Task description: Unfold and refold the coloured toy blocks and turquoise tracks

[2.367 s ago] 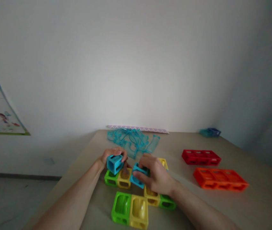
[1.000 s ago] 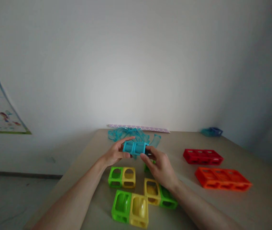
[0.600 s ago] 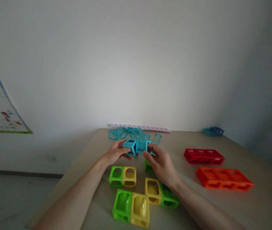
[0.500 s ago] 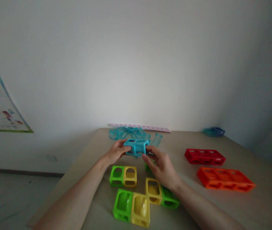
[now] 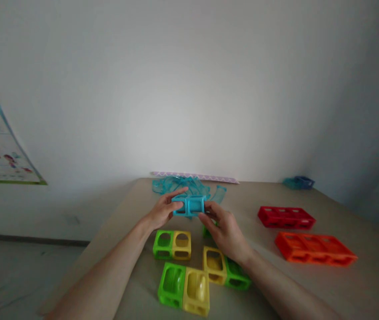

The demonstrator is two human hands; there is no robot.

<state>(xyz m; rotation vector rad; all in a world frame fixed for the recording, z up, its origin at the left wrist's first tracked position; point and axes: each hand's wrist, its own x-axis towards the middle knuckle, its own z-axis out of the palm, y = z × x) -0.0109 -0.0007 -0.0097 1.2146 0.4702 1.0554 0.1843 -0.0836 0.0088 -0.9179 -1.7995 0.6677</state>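
Note:
Both hands hold a light-blue, open-sided plastic block of two joined cells, raised over the table. My left hand grips its left end, thumb on the near face and a finger stretched along the top. At the right end, my right hand pinches it between thumb and fingers. Below the hands lie green-and-yellow block pairs: one to the left, one nearest me, and one partly under my right forearm. Another green block is mostly hidden behind my right hand.
A red three-cell block and an orange one lie at the right. Clear blue curved pieces are heaped at the back, before a purple patterned strip by the wall. A dark-blue block sits in the far right corner.
The light-blue block has tilted so its near face shows more squarely. A finger of my left hand has lifted and stretched over its top. The blocks on the table stay put.

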